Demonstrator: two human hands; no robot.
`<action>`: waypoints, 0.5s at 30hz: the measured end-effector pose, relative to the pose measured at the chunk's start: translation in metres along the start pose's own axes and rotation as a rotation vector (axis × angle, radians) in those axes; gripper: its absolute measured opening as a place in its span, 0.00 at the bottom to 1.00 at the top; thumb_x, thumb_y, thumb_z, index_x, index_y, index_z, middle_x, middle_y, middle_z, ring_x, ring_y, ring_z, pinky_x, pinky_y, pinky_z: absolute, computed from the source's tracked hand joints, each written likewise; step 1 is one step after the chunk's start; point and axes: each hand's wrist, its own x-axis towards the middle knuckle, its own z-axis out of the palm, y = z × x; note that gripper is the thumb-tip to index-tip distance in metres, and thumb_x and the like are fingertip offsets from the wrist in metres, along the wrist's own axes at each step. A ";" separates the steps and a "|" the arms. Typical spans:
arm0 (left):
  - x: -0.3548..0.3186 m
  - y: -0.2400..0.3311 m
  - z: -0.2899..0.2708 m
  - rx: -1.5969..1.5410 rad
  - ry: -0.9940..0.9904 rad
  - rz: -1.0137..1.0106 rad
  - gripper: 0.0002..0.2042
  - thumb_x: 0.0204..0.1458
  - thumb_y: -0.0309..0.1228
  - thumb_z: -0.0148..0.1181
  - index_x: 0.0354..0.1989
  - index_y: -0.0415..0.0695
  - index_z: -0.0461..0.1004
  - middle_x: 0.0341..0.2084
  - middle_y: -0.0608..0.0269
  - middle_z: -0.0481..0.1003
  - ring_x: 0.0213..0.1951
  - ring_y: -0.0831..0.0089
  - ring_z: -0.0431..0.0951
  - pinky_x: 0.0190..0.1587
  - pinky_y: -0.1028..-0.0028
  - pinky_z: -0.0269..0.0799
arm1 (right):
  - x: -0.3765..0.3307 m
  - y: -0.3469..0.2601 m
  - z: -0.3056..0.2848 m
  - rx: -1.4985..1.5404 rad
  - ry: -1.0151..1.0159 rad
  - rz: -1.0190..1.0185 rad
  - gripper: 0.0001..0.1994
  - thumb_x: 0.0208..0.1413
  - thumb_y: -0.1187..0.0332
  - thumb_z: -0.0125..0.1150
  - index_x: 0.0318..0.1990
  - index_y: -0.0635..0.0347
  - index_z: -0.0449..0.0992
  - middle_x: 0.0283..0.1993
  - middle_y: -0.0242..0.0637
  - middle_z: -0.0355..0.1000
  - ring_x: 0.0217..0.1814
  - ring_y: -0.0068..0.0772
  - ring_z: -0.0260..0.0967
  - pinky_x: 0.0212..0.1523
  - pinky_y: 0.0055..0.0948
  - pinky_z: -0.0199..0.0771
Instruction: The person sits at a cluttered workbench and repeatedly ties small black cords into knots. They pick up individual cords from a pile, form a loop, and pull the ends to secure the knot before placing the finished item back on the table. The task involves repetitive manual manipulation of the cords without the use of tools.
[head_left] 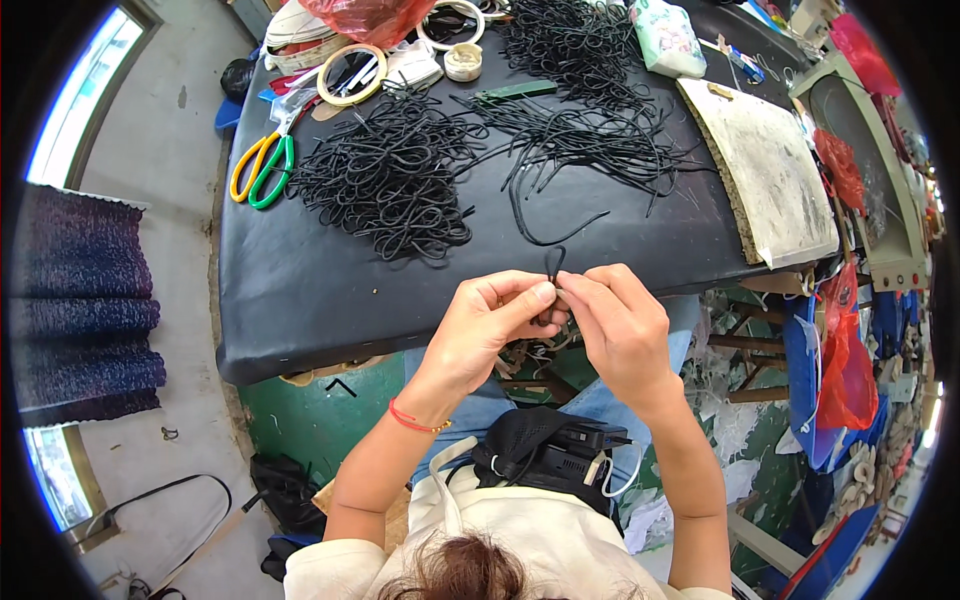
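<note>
Both hands meet just off the near edge of the black table. Between thumb and fingers, my left hand (497, 318) pinches a thin black cord (555, 262), whose small loop sticks up above the fingertips. My right hand (622, 322) is closed on the same cord, its fingertips touching the left ones. More of the cord shows dark under the left fingers; the exact crossing of the strands is hidden. Beyond my hands lies a bunch of loose black cords (610, 140), one strand curving toward me. A heap of looped black cords (390, 175) sits to the left.
Scissors with yellow and green handles (268, 168) lie at the table's left. Tape rings (352, 76), a small round tub (463, 62) and a green strip (515, 91) are farther back. A worn board (765, 165) lies at right, near red plastic bags (848, 350).
</note>
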 end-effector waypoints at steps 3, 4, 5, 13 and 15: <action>-0.001 0.000 -0.001 0.066 -0.007 0.037 0.08 0.55 0.30 0.53 0.36 0.37 0.73 0.28 0.63 0.75 0.31 0.80 0.75 0.34 0.80 0.73 | 0.001 -0.001 -0.004 0.034 -0.036 0.023 0.11 0.40 0.81 0.59 0.35 0.65 0.73 0.29 0.37 0.67 0.29 0.35 0.68 0.28 0.30 0.70; -0.002 0.001 -0.003 0.092 0.020 0.050 0.08 0.55 0.30 0.53 0.36 0.37 0.73 0.27 0.63 0.75 0.30 0.79 0.75 0.33 0.80 0.73 | 0.003 -0.003 -0.006 0.052 -0.058 0.031 0.11 0.40 0.81 0.58 0.35 0.65 0.73 0.29 0.37 0.67 0.29 0.35 0.68 0.28 0.30 0.70; -0.002 0.001 -0.004 0.119 0.047 0.063 0.08 0.55 0.29 0.53 0.35 0.37 0.73 0.27 0.63 0.75 0.30 0.79 0.75 0.33 0.80 0.73 | 0.003 -0.003 -0.012 -0.001 -0.081 0.034 0.11 0.40 0.81 0.58 0.35 0.65 0.73 0.29 0.37 0.67 0.30 0.36 0.68 0.29 0.30 0.70; -0.014 0.015 0.005 0.674 -0.233 0.277 0.06 0.53 0.25 0.53 0.34 0.35 0.73 0.27 0.65 0.74 0.31 0.79 0.74 0.34 0.78 0.71 | 0.020 0.002 -0.031 0.203 -0.126 0.203 0.04 0.44 0.78 0.59 0.30 0.63 0.74 0.26 0.38 0.67 0.27 0.34 0.66 0.27 0.27 0.66; -0.017 0.013 0.005 0.160 -0.110 0.140 0.08 0.54 0.26 0.53 0.38 0.35 0.72 0.27 0.63 0.74 0.32 0.79 0.74 0.35 0.79 0.72 | 0.008 0.003 -0.026 0.255 -0.088 0.337 0.02 0.48 0.78 0.58 0.30 0.65 0.74 0.26 0.38 0.67 0.25 0.30 0.66 0.26 0.24 0.65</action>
